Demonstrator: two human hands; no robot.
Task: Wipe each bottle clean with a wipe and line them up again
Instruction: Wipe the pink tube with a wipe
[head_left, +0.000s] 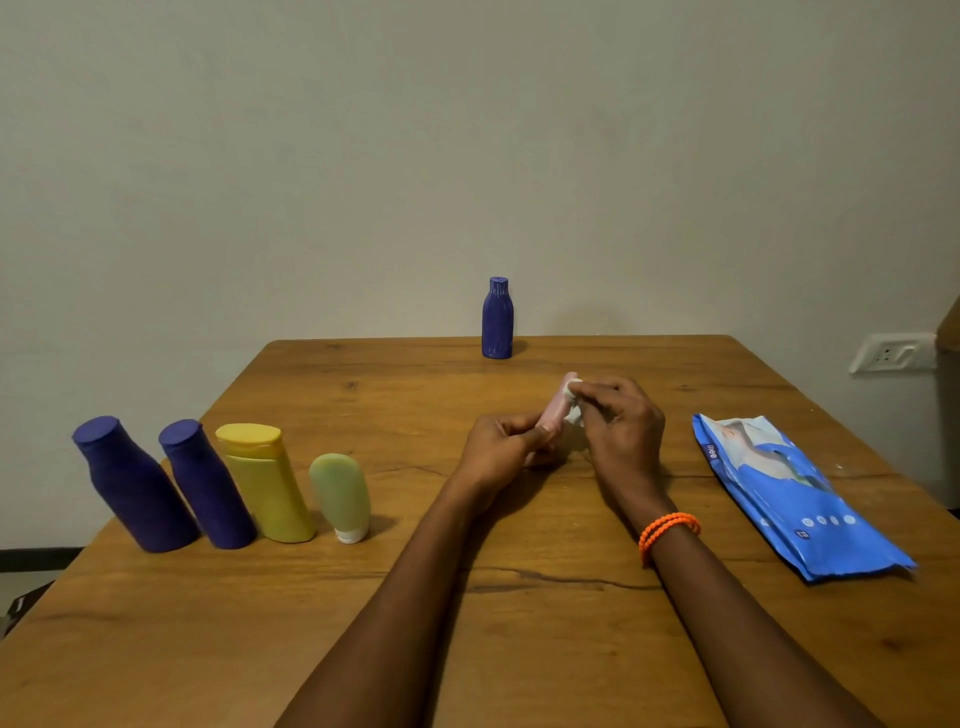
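Note:
My left hand (501, 449) grips the lower part of a small pink bottle (555, 410), tilted above the middle of the wooden table (519, 623). My right hand (621, 423) pinches a white wipe (573, 400) against the bottle's upper part. On the left stands a row: two dark purple bottles (132, 486) (208, 486), a yellow bottle (267, 480) and a green tube (340, 493) standing on its white cap. Another purple bottle (497, 318) stands alone at the far edge.
A blue pack of wipes (789, 493) lies flat on the right side of the table. A wall socket (891, 353) is on the wall at the right. The table's left edge runs close behind the row of bottles.

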